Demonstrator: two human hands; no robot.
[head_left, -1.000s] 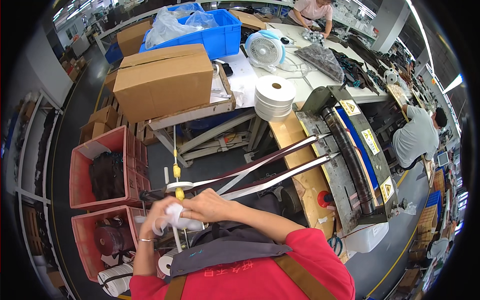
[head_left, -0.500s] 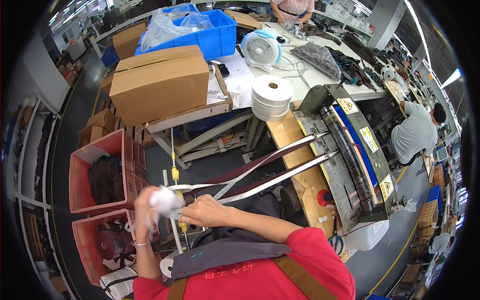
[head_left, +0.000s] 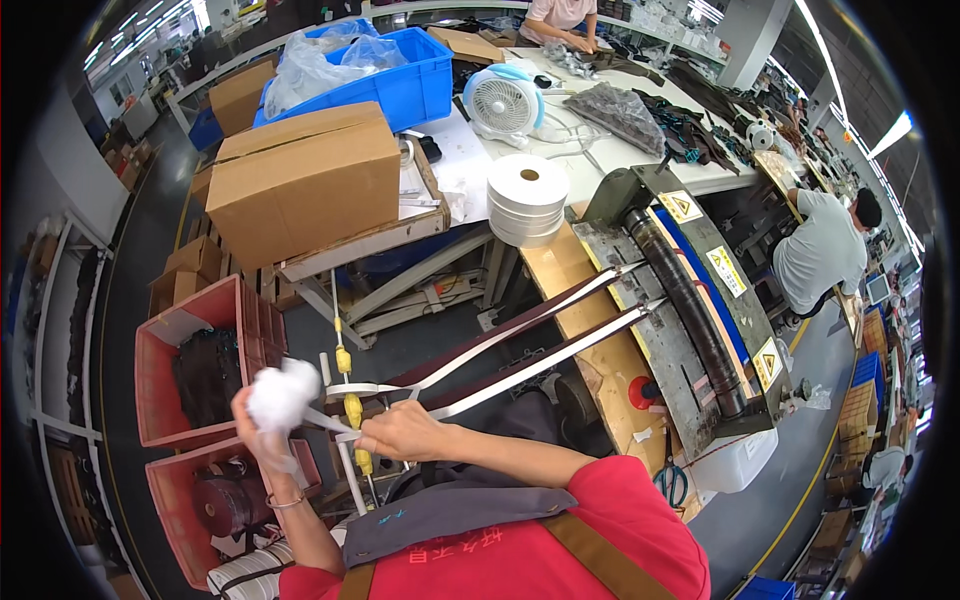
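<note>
Fingers of the right hand [head_left: 400, 432] are pinched shut on the white strips [head_left: 540, 345] right where the two bands come together, approx. at the upright rod [head_left: 347, 420] w/ yellow beads. Fingers of the left hand [head_left: 262, 420] are curled tight around a white wad [head_left: 281, 395], which bulges out over the knuckles.

The strips' long axis runs diagonally: from the hands at lower left up and to the right, into the roller machine [head_left: 690, 300]. Two bands, roughly parallel, spread apart near the machine, closing in toward the right hand. Both look taut and flat. A short white tail goes from the pinch point left to the wad.

Right forearm comes in from lower right, nearly level, wrist straight, knuckles up. Left forearm rises from the bottom edge, steep, wrist bent so the fist sits just left of the rod, a thin bracelet low on the wrist. Hands are near each other, not touching.

Around: red crates [head_left: 200, 370] w/ dark goods to the left, cardboard box [head_left: 310, 180] on the bench above, a white tape roll [head_left: 527, 198] and small fan [head_left: 503, 100] on the table, blue bin [head_left: 395, 85] behind. Another person in a grey shirt [head_left: 822, 250] works at far right.
</note>
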